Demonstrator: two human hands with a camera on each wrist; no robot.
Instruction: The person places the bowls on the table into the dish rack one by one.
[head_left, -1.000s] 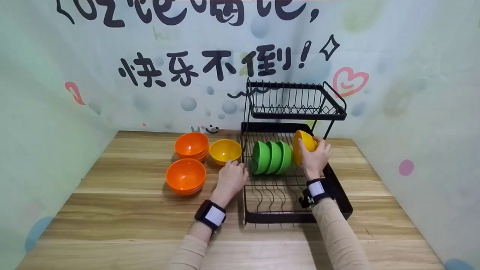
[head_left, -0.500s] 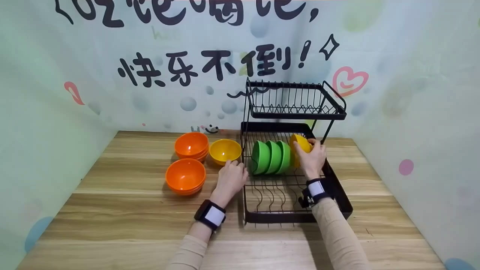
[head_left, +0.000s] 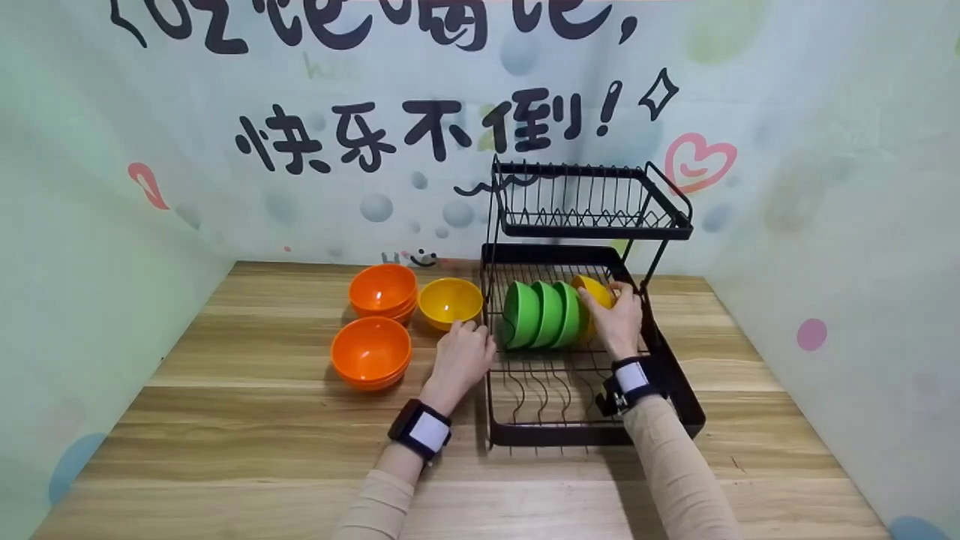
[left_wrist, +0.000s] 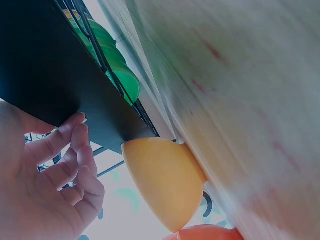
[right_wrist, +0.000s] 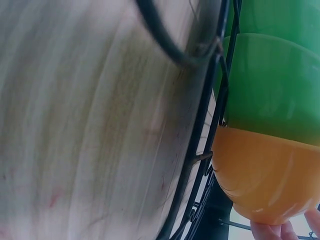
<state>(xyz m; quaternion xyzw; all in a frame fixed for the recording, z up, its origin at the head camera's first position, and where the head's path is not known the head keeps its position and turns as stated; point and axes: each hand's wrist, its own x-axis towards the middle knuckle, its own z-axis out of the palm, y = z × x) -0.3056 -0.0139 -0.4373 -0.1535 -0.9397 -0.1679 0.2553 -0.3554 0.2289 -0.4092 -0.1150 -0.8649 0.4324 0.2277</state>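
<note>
My right hand (head_left: 621, 322) holds a yellow bowl (head_left: 592, 289) on its side, thumb on the near side and fingers behind. The bowl's rim meets the last of several green bowls (head_left: 523, 315) standing in a row on the lower tier of the black dish rack (head_left: 559, 433). In the right wrist view, fingertips (right_wrist: 267, 231) touch the base of the yellow bowl (right_wrist: 270, 175). My left hand (head_left: 465, 360) pinches the rack's left edge, its fingertips against the black side wall (left_wrist: 107, 117) in the left wrist view. Close by stands another yellow bowl (head_left: 450, 302), upright on the table.
Two stacks of orange bowls, a rear stack (head_left: 382, 290) and a front stack (head_left: 371, 351), stand left of the upright yellow bowl. The rack's upper tier (head_left: 592, 232) overhangs the back of the lower one. A printed backdrop (head_left: 337, 210) rises behind the wooden table (head_left: 247, 450).
My right hand has carried the yellow bowl left and slightly down, up against the row of green bowls. The left hand stays at the rack's edge.
</note>
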